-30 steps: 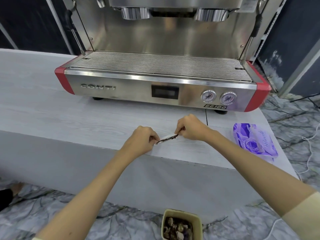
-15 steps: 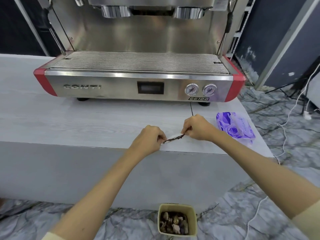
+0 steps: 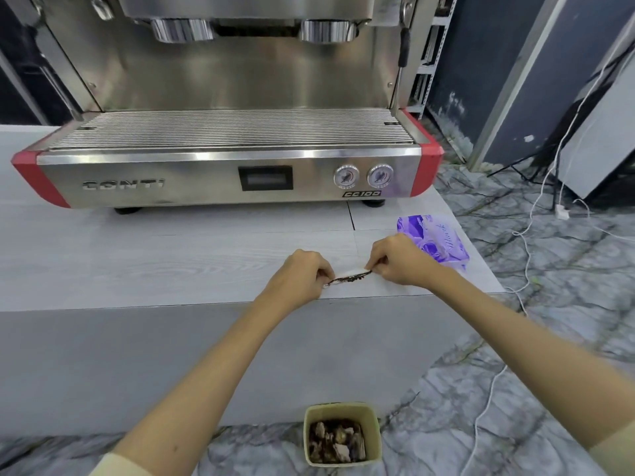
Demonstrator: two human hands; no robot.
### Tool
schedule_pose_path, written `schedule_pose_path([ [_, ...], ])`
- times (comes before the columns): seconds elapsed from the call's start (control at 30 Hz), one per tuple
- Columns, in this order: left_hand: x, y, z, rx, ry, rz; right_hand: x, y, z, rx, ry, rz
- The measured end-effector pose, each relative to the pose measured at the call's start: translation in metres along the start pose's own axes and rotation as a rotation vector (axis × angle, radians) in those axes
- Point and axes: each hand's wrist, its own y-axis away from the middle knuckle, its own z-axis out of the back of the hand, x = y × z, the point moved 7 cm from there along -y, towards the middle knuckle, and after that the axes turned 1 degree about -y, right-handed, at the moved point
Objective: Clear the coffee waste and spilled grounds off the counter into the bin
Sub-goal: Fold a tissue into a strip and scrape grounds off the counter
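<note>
Both my hands pinch the ends of a white tissue [image 3: 347, 273] folded over dark coffee grounds [image 3: 350, 278], held just above the counter's front edge [image 3: 171, 269]. My left hand [image 3: 299, 274] grips its left end and my right hand [image 3: 395, 259] its right end. A small beige bin [image 3: 342, 432] stands on the floor below, holding brown coffee waste and crumpled tissues.
A steel espresso machine [image 3: 223, 159] with red corners fills the back of the counter. A purple tissue pack [image 3: 433, 243] lies at the counter's right end. White cables [image 3: 525, 255] trail over the marbled floor on the right.
My hands and the tissue have stayed together near the counter's front edge while my head shifted right and back, so the bin shows more fully below.
</note>
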Motion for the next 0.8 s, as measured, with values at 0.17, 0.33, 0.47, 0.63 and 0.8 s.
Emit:
schedule_pose_path([
  [0.17, -0.001, -0.001, 0.0, 0.011, -0.001, -0.025, 0.0, 0.009, -0.001, -0.012, 0.002, -0.028],
  [0.33, -0.002, 0.001, -0.002, 0.019, 0.013, -0.035, -0.001, 0.017, -0.005, -0.024, -0.001, -0.067],
  [0.47, -0.002, 0.004, -0.003, 0.015, 0.023, -0.041, 0.001, 0.025, -0.006, -0.04, -0.009, -0.09],
  [0.63, -0.001, 0.01, -0.005, 0.01, 0.049, -0.052, 0.004, 0.038, -0.008, -0.08, -0.017, -0.12],
  [0.8, -0.004, 0.015, -0.005, 0.002, 0.041, -0.072, 0.007, 0.048, -0.011, -0.124, -0.028, -0.12],
])
